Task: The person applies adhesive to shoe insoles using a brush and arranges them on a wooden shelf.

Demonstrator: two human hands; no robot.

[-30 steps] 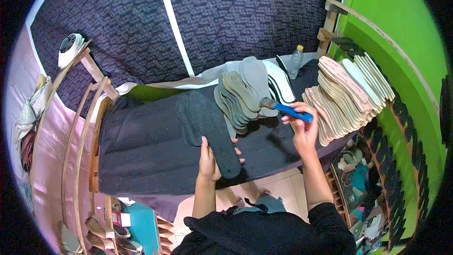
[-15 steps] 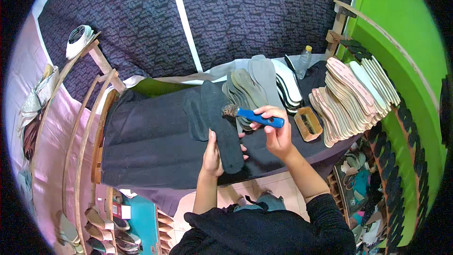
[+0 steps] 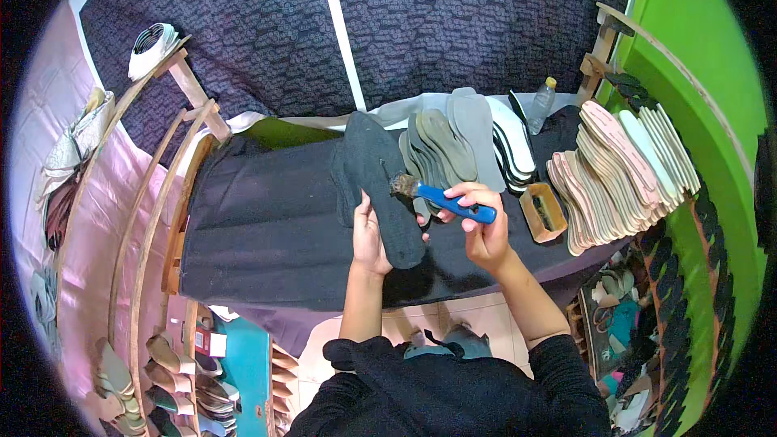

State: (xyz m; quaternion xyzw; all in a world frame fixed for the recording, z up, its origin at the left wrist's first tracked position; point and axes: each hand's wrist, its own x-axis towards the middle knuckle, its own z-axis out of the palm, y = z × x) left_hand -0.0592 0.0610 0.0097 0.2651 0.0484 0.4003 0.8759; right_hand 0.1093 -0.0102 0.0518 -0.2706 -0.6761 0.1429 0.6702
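Observation:
My left hand (image 3: 370,241) is closed round the near half of a black shoe insole (image 3: 387,202), thumb on top and fingertips showing at the right edge. The insole is raised over the dark cloth, its near end toward me. A blue-handled brush (image 3: 460,204) is gripped in my right hand (image 3: 486,231). Its bristle end lies at the insole's right edge, near the middle; whether it touches is hard to tell. Beneath, partly hidden, more black insoles (image 3: 344,186) rest on the table.
The table (image 3: 259,226) is covered in dark cloth. Olive-grey insoles (image 3: 441,146), grey and white ones (image 3: 508,142), and a pink-beige stack (image 3: 607,170) line its right side. A tan open container (image 3: 543,214) and a clear bottle (image 3: 542,105) stand among them. Wooden racks (image 3: 133,275) flank the left.
The insole in my left hand has moved away from me. The brush end now meets it nearer its middle than before. The whole view has shifted a little.

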